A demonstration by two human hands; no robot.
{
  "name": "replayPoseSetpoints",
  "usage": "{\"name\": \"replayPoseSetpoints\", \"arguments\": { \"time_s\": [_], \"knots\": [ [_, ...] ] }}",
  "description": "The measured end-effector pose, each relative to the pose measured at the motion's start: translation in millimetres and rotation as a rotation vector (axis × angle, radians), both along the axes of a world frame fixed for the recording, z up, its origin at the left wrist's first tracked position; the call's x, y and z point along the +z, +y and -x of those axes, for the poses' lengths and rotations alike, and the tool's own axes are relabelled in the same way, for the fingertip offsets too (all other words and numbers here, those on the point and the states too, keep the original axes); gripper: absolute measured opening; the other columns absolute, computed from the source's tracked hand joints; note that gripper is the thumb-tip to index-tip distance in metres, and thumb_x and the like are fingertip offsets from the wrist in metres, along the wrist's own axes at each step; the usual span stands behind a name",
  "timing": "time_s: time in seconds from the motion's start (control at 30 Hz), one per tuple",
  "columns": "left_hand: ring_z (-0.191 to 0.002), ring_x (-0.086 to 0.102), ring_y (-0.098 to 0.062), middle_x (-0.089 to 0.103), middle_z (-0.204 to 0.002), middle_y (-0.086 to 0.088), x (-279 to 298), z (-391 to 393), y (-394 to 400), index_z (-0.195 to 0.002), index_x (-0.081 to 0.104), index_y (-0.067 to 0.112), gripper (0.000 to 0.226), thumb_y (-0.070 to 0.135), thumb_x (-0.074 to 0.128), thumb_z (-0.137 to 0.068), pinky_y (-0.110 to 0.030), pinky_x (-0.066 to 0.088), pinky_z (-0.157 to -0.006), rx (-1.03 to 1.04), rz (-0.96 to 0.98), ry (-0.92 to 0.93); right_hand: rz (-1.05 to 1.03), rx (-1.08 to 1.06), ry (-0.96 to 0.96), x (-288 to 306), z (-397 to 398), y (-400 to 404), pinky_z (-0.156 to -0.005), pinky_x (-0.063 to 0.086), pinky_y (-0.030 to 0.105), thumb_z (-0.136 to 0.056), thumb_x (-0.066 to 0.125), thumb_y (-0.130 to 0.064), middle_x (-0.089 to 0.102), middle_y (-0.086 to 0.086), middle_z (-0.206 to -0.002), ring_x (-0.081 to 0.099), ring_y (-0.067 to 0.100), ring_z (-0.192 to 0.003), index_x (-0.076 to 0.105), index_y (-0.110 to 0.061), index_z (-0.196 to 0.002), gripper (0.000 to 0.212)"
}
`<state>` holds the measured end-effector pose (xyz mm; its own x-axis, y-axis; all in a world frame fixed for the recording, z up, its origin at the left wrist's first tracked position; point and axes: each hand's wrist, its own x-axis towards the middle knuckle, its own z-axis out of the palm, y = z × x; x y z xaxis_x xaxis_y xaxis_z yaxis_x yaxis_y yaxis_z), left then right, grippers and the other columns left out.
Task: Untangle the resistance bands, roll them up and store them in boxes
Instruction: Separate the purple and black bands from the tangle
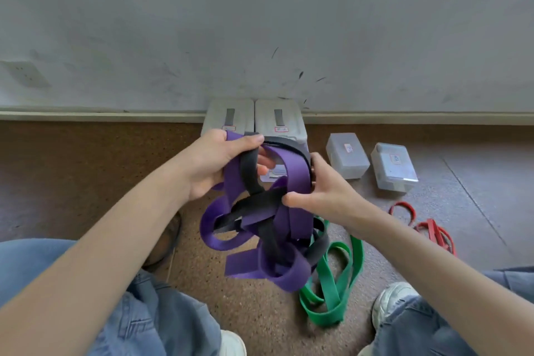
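A wide purple band (pixel 294 188) and a black band (pixel 251 170) hang tangled together in front of me, above the floor. My left hand (pixel 219 162) grips the top of the tangle, fingers curled round purple and black strands. My right hand (pixel 320 191) holds the tangle's right side, thumb pressing on a black strand where it crosses the purple. A green band (pixel 332 289) lies looped on the floor below, its upper part running behind the tangle. A red band (pixel 424 225) lies on the floor to the right.
Two white lidded boxes (pixel 228 118) (pixel 278 120) stand against the wall. Two smaller clear boxes (pixel 346 154) (pixel 394 166) sit on the floor to their right. My knees in jeans and white shoes (pixel 393 298) frame the bottom. A sandal (pixel 166 243) lies at left.
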<state>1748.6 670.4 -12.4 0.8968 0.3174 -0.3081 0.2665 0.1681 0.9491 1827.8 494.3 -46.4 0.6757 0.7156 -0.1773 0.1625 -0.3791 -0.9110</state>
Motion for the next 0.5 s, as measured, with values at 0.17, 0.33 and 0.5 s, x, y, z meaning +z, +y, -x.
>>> {"name": "replayPoseSetpoints", "arguments": {
  "time_s": [0.17,0.33,0.5],
  "knots": [
    [-0.065,0.067,-0.025,0.068,-0.069,-0.017,-7,8,31,-0.093,0.065,-0.002,0.037,0.035,0.057,-0.090,-0.036,0.057,-0.063,0.092,-0.429,0.273,-0.192,-0.246,0.144,4,-16,1,-0.062,0.054,0.027,-0.053,0.066,-0.033,0.062,0.005,-0.101,0.067,0.016,-0.083,0.047,-0.027,-0.099,0.050],
    [-0.106,0.057,-0.011,0.059,-0.111,0.009,-1,15,11,-0.123,0.054,0.019,0.064,0.064,0.056,-0.078,-0.027,0.042,-0.086,-0.146,-0.680,0.257,-0.255,-0.381,0.280,7,-30,1,-0.059,0.054,0.030,-0.071,0.064,-0.023,0.065,0.013,-0.094,0.068,0.019,-0.071,0.053,-0.015,-0.103,0.034],
    [-0.091,0.066,-0.010,0.070,-0.100,0.002,-10,9,-24,-0.102,0.054,0.023,0.046,0.046,0.076,-0.068,-0.029,0.054,-0.081,-0.316,-0.492,0.118,-0.264,-0.279,0.314,6,-19,5,-0.052,0.051,0.025,-0.086,0.050,-0.010,0.065,0.010,-0.075,0.066,0.015,-0.061,0.059,-0.009,-0.086,0.009]
  ]
}}
